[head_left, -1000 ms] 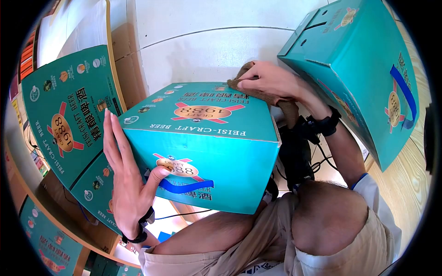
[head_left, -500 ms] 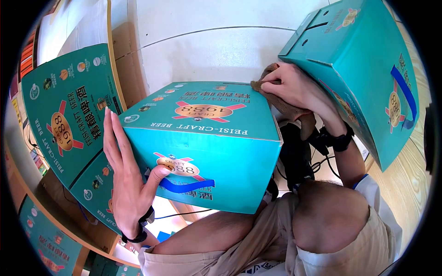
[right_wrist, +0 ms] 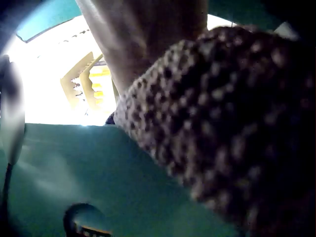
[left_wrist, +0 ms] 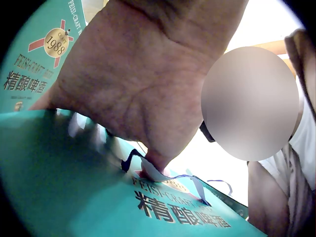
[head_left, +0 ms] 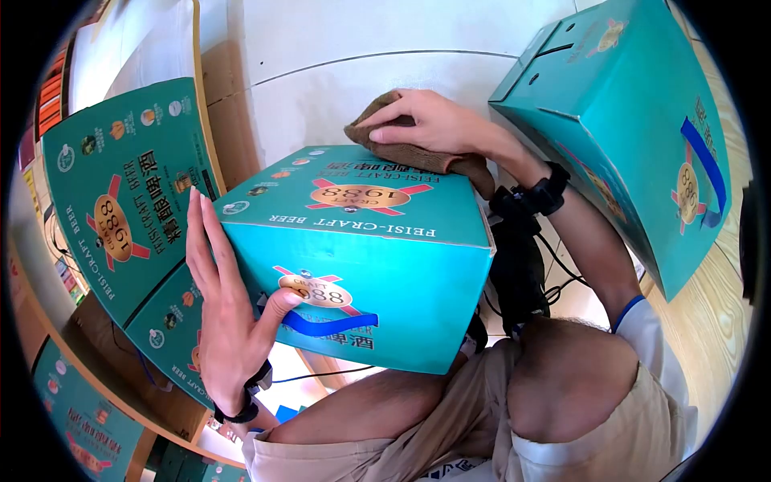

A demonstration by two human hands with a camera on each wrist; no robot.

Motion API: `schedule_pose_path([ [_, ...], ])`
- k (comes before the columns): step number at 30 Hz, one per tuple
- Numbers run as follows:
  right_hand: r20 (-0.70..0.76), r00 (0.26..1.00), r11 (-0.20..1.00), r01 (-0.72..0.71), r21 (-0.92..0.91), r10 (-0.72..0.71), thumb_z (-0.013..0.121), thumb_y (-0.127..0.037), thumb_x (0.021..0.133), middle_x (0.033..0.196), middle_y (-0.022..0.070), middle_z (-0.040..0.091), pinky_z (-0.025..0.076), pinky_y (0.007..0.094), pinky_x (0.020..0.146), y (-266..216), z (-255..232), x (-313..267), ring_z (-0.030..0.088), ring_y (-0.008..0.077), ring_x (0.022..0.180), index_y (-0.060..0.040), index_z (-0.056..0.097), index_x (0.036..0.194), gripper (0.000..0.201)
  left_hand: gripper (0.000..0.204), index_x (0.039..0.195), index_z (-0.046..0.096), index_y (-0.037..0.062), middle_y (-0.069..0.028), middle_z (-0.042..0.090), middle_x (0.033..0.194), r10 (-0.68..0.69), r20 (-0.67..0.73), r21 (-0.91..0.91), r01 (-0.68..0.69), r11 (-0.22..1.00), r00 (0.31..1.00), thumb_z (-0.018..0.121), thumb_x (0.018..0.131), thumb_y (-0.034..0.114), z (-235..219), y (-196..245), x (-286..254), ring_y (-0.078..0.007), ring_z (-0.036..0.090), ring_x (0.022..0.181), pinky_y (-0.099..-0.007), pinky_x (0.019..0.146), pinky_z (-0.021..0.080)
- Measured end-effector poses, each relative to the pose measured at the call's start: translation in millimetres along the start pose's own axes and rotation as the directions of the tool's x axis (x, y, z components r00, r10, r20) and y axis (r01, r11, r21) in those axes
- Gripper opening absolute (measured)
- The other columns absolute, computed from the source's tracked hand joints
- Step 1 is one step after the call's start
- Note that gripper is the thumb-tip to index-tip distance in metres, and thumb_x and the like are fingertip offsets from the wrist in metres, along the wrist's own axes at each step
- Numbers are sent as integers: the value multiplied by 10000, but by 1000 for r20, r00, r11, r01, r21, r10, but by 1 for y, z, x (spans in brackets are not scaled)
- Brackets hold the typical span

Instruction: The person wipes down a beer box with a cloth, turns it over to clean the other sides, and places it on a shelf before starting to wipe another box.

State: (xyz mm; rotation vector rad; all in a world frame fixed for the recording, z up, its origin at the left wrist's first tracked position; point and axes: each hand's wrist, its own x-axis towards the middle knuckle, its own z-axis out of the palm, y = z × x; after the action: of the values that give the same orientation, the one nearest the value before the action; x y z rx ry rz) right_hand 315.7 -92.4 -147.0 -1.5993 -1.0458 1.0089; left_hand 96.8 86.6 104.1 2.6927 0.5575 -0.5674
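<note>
A green beer carton (head_left: 361, 257) with a blue strap (head_left: 333, 324) stands in front of the person's knees. The left hand (head_left: 226, 301) lies along its left side, fingers straight, the thumb on the printed end by the strap; the left wrist view shows the palm (left_wrist: 138, 74) over the carton (left_wrist: 74, 182). At the carton's far upper edge, the right hand (head_left: 430, 122) holds a brown cloth (head_left: 414, 155) with curled fingers. In the right wrist view the bumpy cloth (right_wrist: 212, 118) covers much of the picture, against the green carton surface (right_wrist: 108, 173).
Another green carton (head_left: 618, 136) stands at the right on a wooden surface (head_left: 707, 321). More green cartons (head_left: 120, 193) are at the left, beside a wood-edged shelf (head_left: 104, 373). White tiles (head_left: 321, 88) lie beyond, and black cables (head_left: 566, 277) near the right forearm.
The right hand went right to the carton's far corner, then moved left with the cloth along the far edge. The left hand and the carton have barely shifted.
</note>
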Motion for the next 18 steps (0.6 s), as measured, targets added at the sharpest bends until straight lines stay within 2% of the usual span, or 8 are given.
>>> schedule_pose_path([
  [1,46,998,999,51,1,-51,664,-412,1019,1233,193,675,507,404,1010,3,5,4,642,340,1141,-130,750,1310,414,1248,1687,49,39,-267,55,1725,3,-1,6,-3,1000,1000,654,861,753,0,0,0,-492,202,1555,-577,1208,342],
  [3,81,995,997,64,-43,-61,658,-430,1025,1226,197,659,502,409,1005,10,12,6,633,342,1145,-138,744,1324,427,1249,1687,49,39,-269,54,1724,2,-1,13,-2,1000,1000,652,860,756,0,0,0,-494,203,1553,-579,1207,343],
  [5,202,978,999,-50,-11,51,651,-426,1032,1220,196,644,497,410,996,4,10,7,624,345,1149,-132,745,1320,422,1249,1688,48,39,-271,55,1723,-19,3,-13,19,1000,1000,643,861,763,0,2,0,-499,203,1552,-584,1204,344],
  [8,259,958,993,-116,-31,120,640,-435,1037,1231,200,634,495,410,979,-6,4,7,622,349,1135,-122,748,1309,429,1249,1687,45,39,-269,53,1724,-4,6,25,4,1000,1000,631,863,773,-1,2,1,-499,201,1553,-585,1202,346],
  [12,257,962,996,-88,-27,92,637,-438,1037,1215,206,642,500,421,964,-2,7,10,627,355,1104,-110,752,1296,434,1251,1687,41,38,-267,49,1726,-4,9,13,4,1000,1000,628,864,775,0,1,1,-501,196,1554,-586,1200,348],
  [14,279,948,988,-140,-69,154,625,-419,1040,1166,221,656,503,431,955,-2,8,12,631,364,1081,-98,752,1281,421,1253,1687,37,37,-266,45,1727,-4,11,12,4,1000,1000,629,864,774,0,1,1,-500,193,1556,-587,1198,353],
  [18,274,947,984,-142,-109,167,617,-388,1037,1114,223,700,521,439,925,5,11,14,659,370,1024,-86,764,1234,389,1252,1686,37,36,-267,46,1726,-5,15,21,5,1000,1000,631,866,771,-1,1,0,-499,190,1557,-588,1197,357],
])
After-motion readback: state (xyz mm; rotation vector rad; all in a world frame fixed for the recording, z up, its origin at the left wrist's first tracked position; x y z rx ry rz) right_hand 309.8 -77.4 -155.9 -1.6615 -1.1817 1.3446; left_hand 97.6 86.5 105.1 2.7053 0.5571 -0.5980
